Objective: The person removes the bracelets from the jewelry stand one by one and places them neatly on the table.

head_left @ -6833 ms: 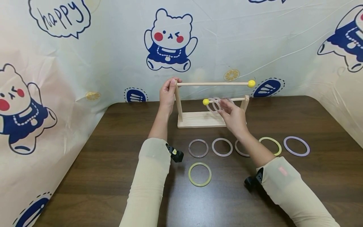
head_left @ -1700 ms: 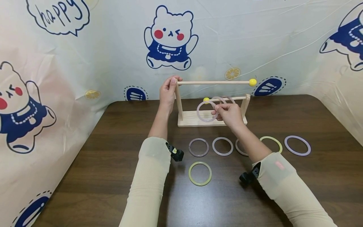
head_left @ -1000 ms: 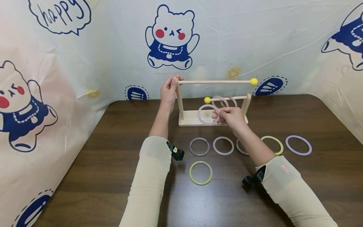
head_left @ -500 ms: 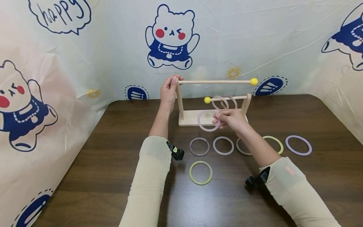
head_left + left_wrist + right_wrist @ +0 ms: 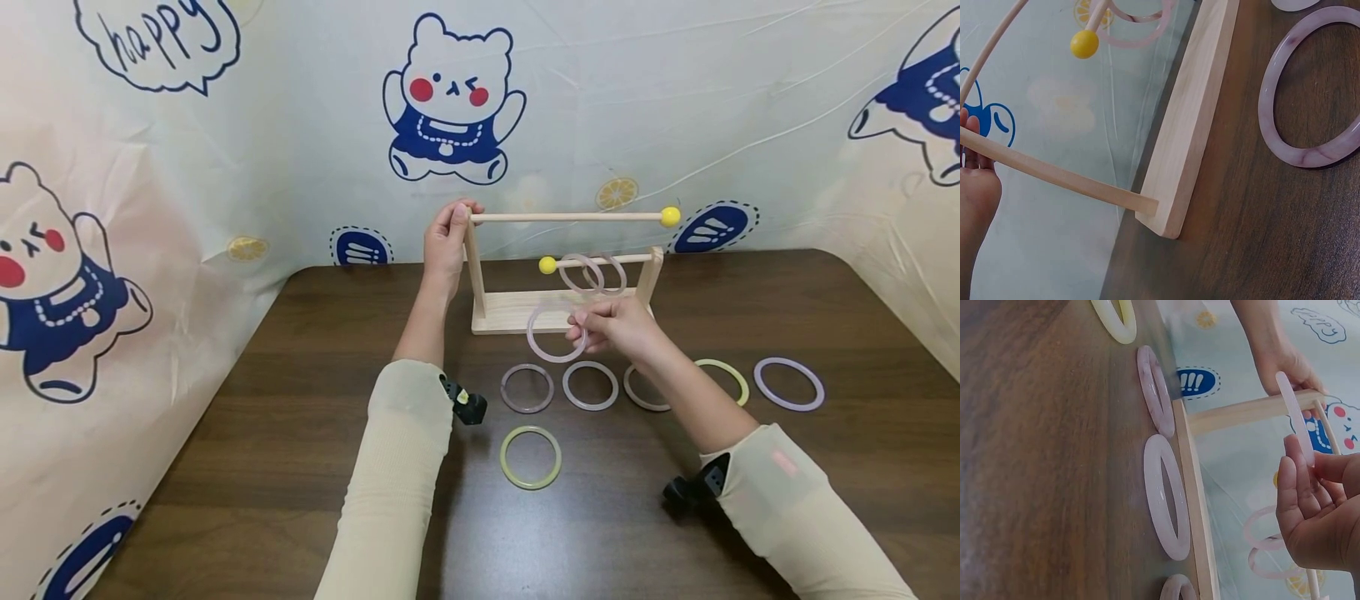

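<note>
My left hand (image 5: 444, 248) grips the top of the left post of a wooden bangle stand (image 5: 517, 312). Between thumb and fingers, my right hand (image 5: 617, 325) pinches a pale pink bangle (image 5: 553, 358), held up in front of the stand's base and apart from the rods. In the right wrist view this bangle (image 5: 1294, 415) appears nearly edge-on above the fingers. Other pinkish bangles (image 5: 573, 285) hang on the stand's lower rod, behind a yellow end ball (image 5: 547, 265). The upper rod (image 5: 562, 217) carries no bangle.
Several bangles lie flat in a row before the stand: a mauve one (image 5: 504, 396), a pale lilac one (image 5: 590, 407), one partly behind the right forearm, a yellow-green one (image 5: 742, 387) and a purple one (image 5: 821, 396). Another yellow-green bangle (image 5: 531, 486) lies nearer on the table (image 5: 262, 467).
Earlier my right hand was at the lower rod with bangles by its ball. Now it holds one bangle off the rod, lowered towards the table. My left hand has stayed on the post.
</note>
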Motion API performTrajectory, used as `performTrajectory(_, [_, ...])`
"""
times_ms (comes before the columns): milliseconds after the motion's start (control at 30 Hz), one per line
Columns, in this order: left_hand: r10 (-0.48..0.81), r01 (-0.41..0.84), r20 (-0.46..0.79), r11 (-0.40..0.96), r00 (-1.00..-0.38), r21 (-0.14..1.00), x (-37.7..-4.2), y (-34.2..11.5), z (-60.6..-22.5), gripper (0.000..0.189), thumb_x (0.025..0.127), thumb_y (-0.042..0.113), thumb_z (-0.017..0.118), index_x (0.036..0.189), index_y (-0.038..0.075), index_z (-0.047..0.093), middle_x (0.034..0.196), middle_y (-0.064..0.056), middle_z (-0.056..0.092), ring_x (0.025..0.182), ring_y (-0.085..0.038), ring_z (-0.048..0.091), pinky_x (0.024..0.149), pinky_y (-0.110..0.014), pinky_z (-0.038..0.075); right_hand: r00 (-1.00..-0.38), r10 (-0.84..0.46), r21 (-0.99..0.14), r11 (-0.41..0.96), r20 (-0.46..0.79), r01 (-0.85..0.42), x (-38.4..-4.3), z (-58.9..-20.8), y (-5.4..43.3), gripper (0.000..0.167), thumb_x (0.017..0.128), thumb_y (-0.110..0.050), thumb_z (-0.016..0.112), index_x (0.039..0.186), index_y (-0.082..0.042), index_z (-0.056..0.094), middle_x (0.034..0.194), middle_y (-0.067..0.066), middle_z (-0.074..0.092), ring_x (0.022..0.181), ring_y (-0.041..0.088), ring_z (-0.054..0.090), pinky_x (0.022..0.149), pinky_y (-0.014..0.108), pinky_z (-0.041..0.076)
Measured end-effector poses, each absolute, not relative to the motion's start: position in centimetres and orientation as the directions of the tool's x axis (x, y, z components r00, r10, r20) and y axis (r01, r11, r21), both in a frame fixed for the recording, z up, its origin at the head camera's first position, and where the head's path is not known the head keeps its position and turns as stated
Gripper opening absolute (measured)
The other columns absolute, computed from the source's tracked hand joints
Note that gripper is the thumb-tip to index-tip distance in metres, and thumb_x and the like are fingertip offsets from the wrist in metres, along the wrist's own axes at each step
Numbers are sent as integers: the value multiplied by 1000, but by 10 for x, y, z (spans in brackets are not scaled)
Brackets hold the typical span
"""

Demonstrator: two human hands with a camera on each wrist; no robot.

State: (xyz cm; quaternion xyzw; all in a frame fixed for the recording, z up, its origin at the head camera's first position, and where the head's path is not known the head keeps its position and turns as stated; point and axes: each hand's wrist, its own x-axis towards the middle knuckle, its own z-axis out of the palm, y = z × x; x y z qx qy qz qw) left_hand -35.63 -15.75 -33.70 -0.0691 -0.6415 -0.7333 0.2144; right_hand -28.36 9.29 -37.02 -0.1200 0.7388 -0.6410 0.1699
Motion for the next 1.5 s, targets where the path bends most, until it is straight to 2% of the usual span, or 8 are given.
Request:
performTrajectory(300, [-233,403,373,-95,-898,910,-355,-157,-337,33,96,25,49,108,-3,61,91,4,66,94,-19,58,87,-27,40,-879,-462,-976,218,-116,14,-276,-372,98,27,95,-3,49,107,20,55,76,10,67,64,10,64,65,30,53])
performTrajectory(600, [-236,414,383,-98,-893,905,-355,-157,-337,32,96,26,49,106,-2,62,90,5,66,91,-16,59,86,-26,40,-852,-511,-968,250,-116,-18,-273,-373,104,27,95,-6,51,105,17,58,77,11,68,64,11,64,62,27,52])
performTrajectory(667, [-234,414,384,-96,-893,905,-355,-157,-337,35,96,25,49,108,-5,61,90,5,66,91,-17,59,86,-26,40,-846,-519,-964,264,-123,-22,-273,-374,106,26,94,-6,52,103,17,59,77,12,68,64,11,64,62,30,53])
performTrajectory(900, [-236,390,360,-95,-903,916,-356,-158,-338,32,95,27,50,106,0,63,91,4,67,97,-21,58,87,-26,40,-833,-537,-956,292,-132,-37,-271,-371,109,24,93,-6,53,101,16,61,77,13,67,63,10,63,61,31,53])
performTrajectory(1033, [-236,395,364,-100,-901,913,-356,-158,-337,35,95,27,50,109,-3,61,91,4,67,99,-25,57,87,-26,40,-830,-540,-948,314,-141,-43,-271,-371,110,23,93,-5,52,100,15,61,77,13,67,61,10,62,62,35,53])
performTrajectory(1167, [-236,397,366,-102,-900,912,-355,-158,-337,34,96,25,49,109,-4,60,91,4,67,100,-25,57,88,-26,39,-819,-553,-945,325,-155,-41,-269,-370,111,24,94,-6,52,101,15,62,76,9,67,59,9,61,61,32,53])
performTrajectory(1500, [-230,423,395,-82,-889,903,-356,-157,-339,35,95,27,49,108,-3,61,90,5,66,102,-29,54,87,-27,39,-783,-594,-937,347,-185,-43,-269,-374,116,25,93,-3,51,103,19,59,76,10,67,59,10,61,59,30,52])
